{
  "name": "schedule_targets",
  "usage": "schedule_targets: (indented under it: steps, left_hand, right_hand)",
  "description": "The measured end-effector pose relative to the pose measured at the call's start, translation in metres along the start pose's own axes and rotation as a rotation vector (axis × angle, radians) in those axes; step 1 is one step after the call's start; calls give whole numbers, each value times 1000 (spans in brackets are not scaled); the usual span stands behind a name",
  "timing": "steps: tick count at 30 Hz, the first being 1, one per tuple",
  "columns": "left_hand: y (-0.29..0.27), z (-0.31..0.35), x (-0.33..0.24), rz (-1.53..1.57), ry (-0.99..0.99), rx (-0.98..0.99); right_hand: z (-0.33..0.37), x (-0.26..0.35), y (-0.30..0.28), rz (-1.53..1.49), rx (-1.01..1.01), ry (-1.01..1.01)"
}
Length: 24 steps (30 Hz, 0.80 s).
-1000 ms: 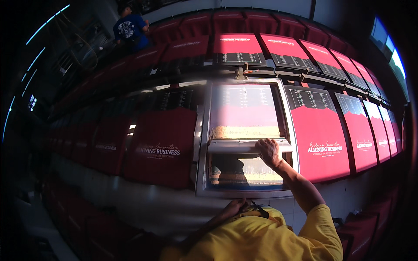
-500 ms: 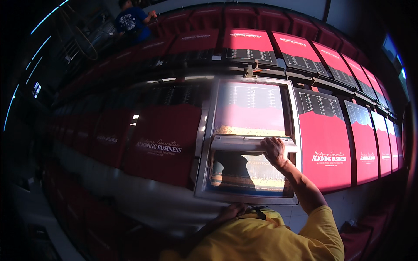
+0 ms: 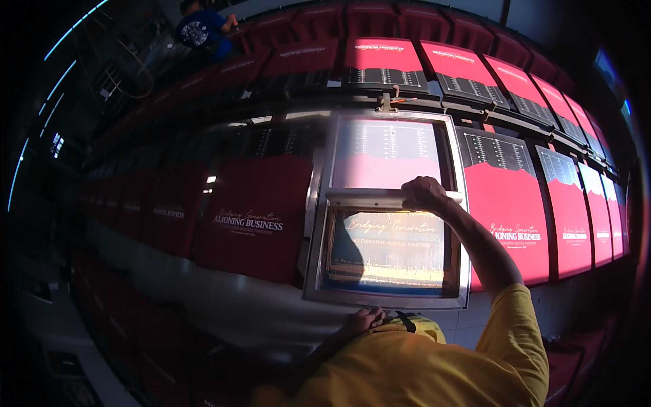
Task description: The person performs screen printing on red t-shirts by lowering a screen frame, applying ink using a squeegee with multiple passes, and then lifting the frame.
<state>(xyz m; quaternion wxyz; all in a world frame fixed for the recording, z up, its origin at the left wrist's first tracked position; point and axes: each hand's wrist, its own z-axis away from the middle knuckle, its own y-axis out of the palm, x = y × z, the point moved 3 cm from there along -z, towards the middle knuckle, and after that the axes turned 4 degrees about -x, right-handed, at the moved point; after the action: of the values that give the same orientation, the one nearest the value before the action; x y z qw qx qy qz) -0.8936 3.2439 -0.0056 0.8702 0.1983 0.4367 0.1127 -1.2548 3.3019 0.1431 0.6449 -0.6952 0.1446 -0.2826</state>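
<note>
- We have our right hand (image 3: 424, 195) wrapped over the long pale squeegee (image 3: 369, 198), gripping it right of its middle; it lies crosswise in the metal screen frame (image 3: 316, 247).
- Our left hand (image 3: 367, 319) sits at the waist, just beyond the frame's near rail, its fingers bent; we cannot tell whether it holds anything.
- With one hand off-centre, we should guard against loading the right end, keeping the blade level and the pressure even from side to side.
- We would do best to keep the squeegee square to the side rails, with one steady angle and pace, since a pause could leave a streak.
- A shadow covers the left of the exposed mesh (image 3: 400, 261), so we should check coverage there with extra care.
- The hinge clamp (image 3: 387, 102) stands at the far rail; we should avoid nudging the frame sideways over the red cloth beneath, or the print may blur.
</note>
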Motion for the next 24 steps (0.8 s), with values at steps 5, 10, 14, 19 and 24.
schedule_targets:
  steps: [5, 10, 14, 19, 24]
  left_hand:
    - [7, 5, -12, 97, -26, 36]
    - [4, 6, -12, 130, 20, 50]
    - [10, 7, -13, 135, -55, 41]
    - [0, 14, -12, -109, 30, -46]
    - [7, 72, -137, -982, 660, -343]
  right_hand:
    - [-22, -19, -1, -399, 440, 129]
    - [36, 28, 10, -242, 381, 67]
    - [141, 93, 14, -50, -29, 73]
    - [180, 127, 48, 133, -235, 62]
    - [162, 117, 29, 14, -70, 165]
